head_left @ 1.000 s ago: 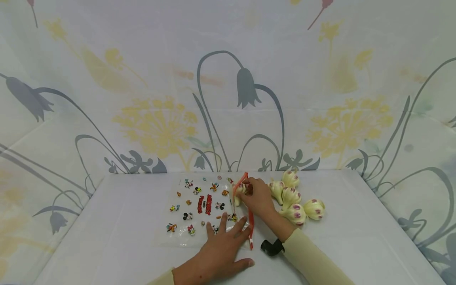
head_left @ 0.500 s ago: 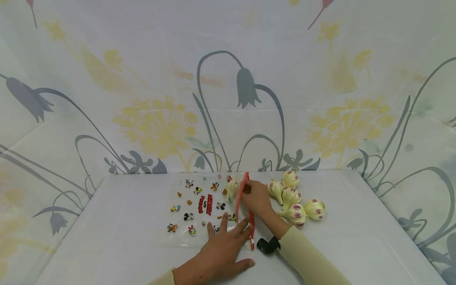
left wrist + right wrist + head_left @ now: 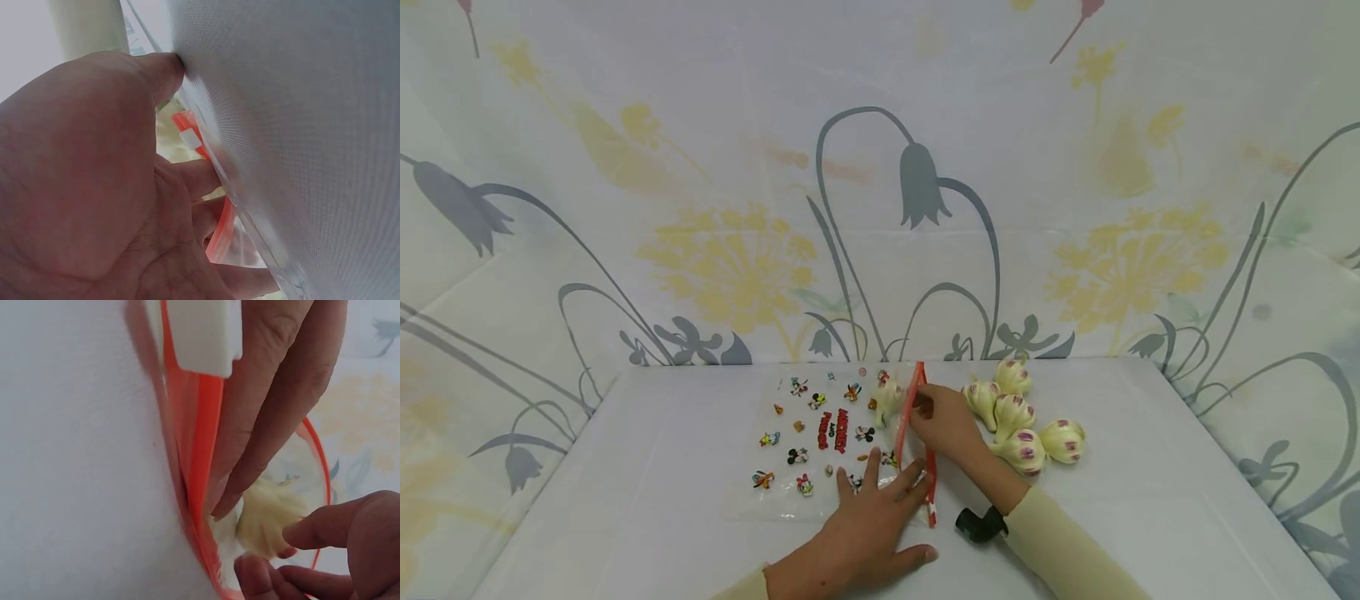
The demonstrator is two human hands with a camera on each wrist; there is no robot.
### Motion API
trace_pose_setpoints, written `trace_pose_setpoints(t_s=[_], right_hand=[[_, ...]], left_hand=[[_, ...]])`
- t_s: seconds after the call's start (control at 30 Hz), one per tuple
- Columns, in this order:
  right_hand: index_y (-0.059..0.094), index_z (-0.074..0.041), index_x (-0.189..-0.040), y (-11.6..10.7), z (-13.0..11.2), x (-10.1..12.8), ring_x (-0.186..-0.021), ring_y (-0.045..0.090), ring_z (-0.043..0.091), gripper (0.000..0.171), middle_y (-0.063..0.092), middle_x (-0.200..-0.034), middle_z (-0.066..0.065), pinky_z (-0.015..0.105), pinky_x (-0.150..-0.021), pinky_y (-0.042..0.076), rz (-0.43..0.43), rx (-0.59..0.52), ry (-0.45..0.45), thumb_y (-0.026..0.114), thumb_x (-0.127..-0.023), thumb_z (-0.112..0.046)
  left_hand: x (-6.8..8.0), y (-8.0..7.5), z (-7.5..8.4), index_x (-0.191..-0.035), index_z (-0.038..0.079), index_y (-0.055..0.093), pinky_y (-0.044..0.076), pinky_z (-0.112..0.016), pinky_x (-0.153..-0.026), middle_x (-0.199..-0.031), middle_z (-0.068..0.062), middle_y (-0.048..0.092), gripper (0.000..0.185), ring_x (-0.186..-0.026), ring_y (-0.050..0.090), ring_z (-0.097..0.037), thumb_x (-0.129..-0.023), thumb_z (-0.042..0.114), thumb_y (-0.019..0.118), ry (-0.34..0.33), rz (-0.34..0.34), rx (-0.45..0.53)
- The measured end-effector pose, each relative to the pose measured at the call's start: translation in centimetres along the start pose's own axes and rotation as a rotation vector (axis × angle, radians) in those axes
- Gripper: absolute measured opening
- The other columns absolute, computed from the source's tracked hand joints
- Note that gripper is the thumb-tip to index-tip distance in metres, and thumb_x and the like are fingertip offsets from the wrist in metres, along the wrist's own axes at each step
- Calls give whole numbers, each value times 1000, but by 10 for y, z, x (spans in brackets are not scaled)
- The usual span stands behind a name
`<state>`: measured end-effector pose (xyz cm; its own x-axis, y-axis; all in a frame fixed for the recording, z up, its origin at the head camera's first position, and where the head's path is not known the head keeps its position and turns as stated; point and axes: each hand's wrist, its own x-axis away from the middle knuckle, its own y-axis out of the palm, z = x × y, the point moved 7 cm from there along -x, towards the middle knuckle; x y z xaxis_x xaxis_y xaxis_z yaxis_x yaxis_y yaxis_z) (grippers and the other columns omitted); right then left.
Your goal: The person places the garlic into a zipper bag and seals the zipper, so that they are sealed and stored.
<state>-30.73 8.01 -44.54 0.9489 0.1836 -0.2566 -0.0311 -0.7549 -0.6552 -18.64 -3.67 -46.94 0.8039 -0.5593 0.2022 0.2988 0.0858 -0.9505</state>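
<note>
A clear zip bag [image 3: 805,417] with cartoon prints and a red zip edge lies flat on the table, its mouth toward the right. My left hand [image 3: 872,521] rests on its near corner with fingers spread. My right hand [image 3: 947,421] is at the bag's mouth, fingertips partly hidden behind the red edge. Just inside lies a garlic bulb [image 3: 889,400]. In the right wrist view, the right fingertips [image 3: 300,534] overlap this garlic bulb [image 3: 272,515] and stand apart from the thumb. The left fingers [image 3: 262,394] reach down beside the red zip edge [image 3: 203,437] there.
Several garlic bulbs [image 3: 1015,417] with purple marks lie grouped right of the right hand. A white slider [image 3: 203,337] sits on the zip. A black wrist device [image 3: 981,525] is by the right sleeve. A flower-printed cloth [image 3: 880,208] hangs behind the white table [image 3: 647,475].
The garlic bulb has moved left from the bag's mouth to inside it, and the right fingers have let it go. The red edge has shifted slightly right. The left hand has stayed put.
</note>
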Motion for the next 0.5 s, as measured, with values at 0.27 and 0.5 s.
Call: trace_pose_setpoints(t_s=[0.27, 0.5], right_hand=[[68, 7, -129, -11, -5, 15, -91, 71, 23, 43, 73, -105, 13, 42, -83, 62, 5, -16, 30, 74, -89, -5], [71, 2, -124, -22, -16, 28, -98, 69, 29, 34, 70, -110, 13, 45, -87, 61, 8, 34, -48, 77, -90, -4]], left_hand=[[0, 0, 0, -167, 38, 35, 27, -91, -101, -175, 15, 22, 85, -157, 19, -56, -95, 76, 59, -9, -1, -3], [0, -1, 0, -166, 38, 35, 27, -92, -100, -176, 15, 21, 85, -157, 18, -56, -94, 76, 59, -13, -2, -5]])
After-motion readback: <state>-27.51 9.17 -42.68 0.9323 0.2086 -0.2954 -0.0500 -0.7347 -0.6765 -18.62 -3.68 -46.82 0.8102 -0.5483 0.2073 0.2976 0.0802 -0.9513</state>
